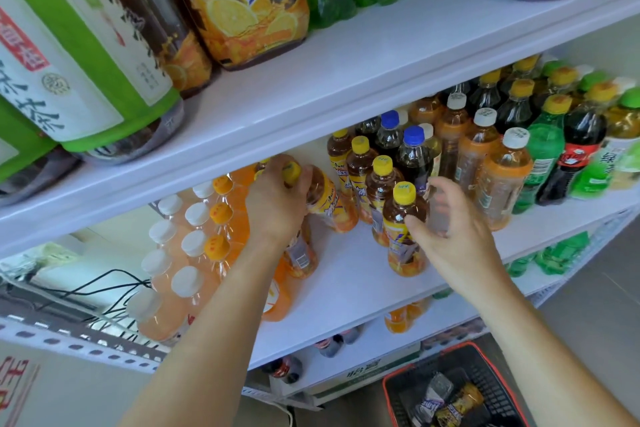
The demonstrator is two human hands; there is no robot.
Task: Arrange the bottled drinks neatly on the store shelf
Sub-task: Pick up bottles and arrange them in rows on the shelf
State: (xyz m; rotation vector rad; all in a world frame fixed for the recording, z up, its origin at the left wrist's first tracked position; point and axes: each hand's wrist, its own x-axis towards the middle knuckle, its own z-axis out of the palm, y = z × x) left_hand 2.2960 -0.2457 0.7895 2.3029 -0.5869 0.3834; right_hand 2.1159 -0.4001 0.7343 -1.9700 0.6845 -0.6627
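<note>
Our left hand (277,201), just left of the frame's centre, grips a yellow-capped tea bottle (323,199) by its neck and shoulder, fingers curled round it. The bottle tilts to the right above the white middle shelf (346,288).

Our right hand (457,239), right of centre, is released, its fingers spread and loosely bent, holding nothing. Its thumb lies at the front bottle (403,253), and we cannot tell whether it touches. That front bottle heads a diagonal line of four upright yellow-capped tea bottles running toward the back of the shelf. One further tea bottle (301,258) stands partly hidden under the left wrist.

Beside the line stand two blue-capped dark bottles (412,152), and to their right three white-capped orange bottles (502,180). Left of the left hand we count three orange-capped bottles (221,215) and about eight white-capped pale ones (188,282). Farther right, green and dark bottles crowd too closely to count.

In the lower right of the frame, a red-rimmed basket (462,345) holds a few bottles.
</note>
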